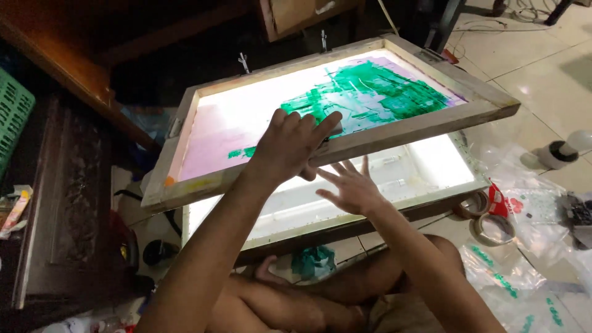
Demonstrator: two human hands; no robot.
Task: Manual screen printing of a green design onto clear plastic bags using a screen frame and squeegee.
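A wooden screen-printing frame (425, 126) is tilted up off a lit white light table (444, 163). Its mesh is smeared with green ink (376, 89) and tinted pale purple at the left. My left hand (293, 145) grips the frame's near wooden rail, fingers curled over onto the mesh side. My right hand (351, 185) reaches beneath the raised frame, fingers spread, flat over the glowing table surface with nothing in it. Clear plastic pieces lie on the light table under the frame.
Rolls of tape (490, 225) lie on the floor at right beside clear plastic bags (524, 283) with green print. A light bulb (567, 148) rests on the tile floor. A dark wooden cabinet (68, 197) and a green basket (12, 114) stand at left. My crossed legs (296, 305) sit below the table.
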